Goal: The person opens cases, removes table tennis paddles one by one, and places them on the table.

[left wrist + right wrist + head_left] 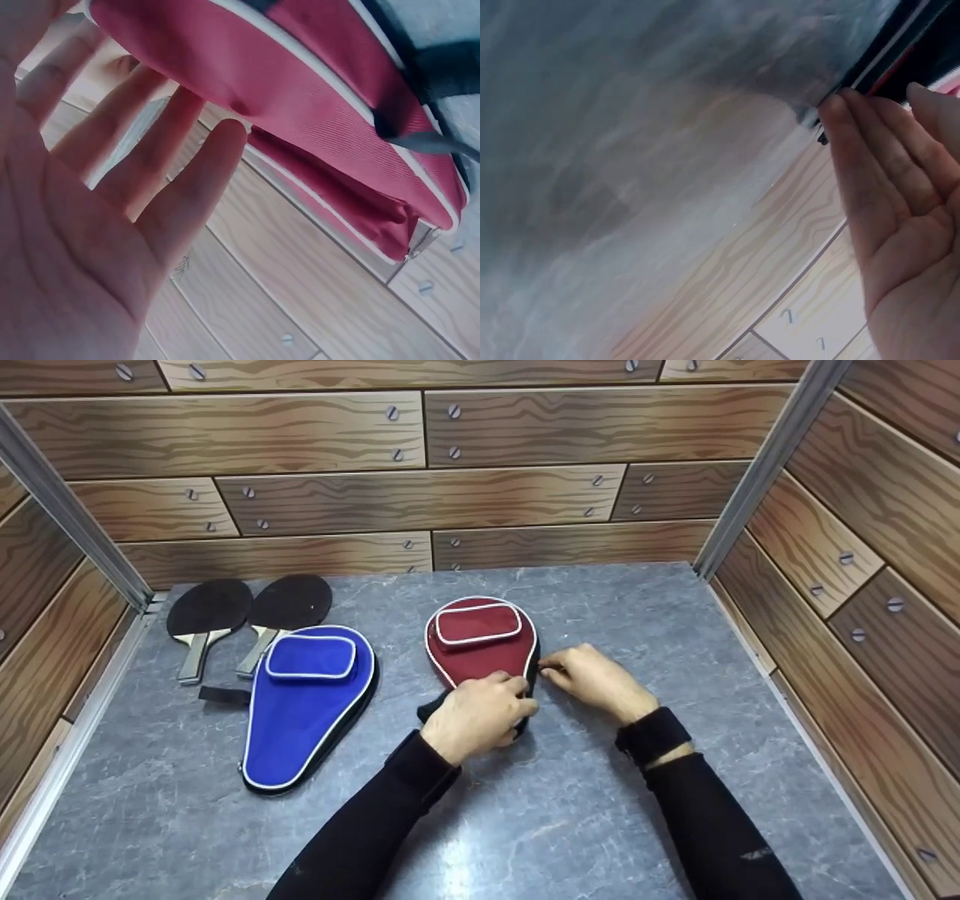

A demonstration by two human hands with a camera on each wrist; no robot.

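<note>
A red paddle case [480, 656] with white piping and a small front pocket lies on the table, its narrow end toward me. Across that narrow end rests my left hand [480, 716], palm down. The left wrist view shows its fingers [214, 176] nearly straight against the red cloth. At the case's right side, my right hand [596, 679] pinches at the black zipper edge [904, 45] with thumb and fingertips. A dark strap [431, 709] sticks out left of the red case. Part of the case is hidden under my left hand.
A blue paddle case [292, 727] of the same shape lies to the left, with a black strap [223, 695]. Behind it are two table tennis paddles [210, 611], [292, 600], black side up. Wood-patterned walls [525, 495] enclose the grey table [585, 825].
</note>
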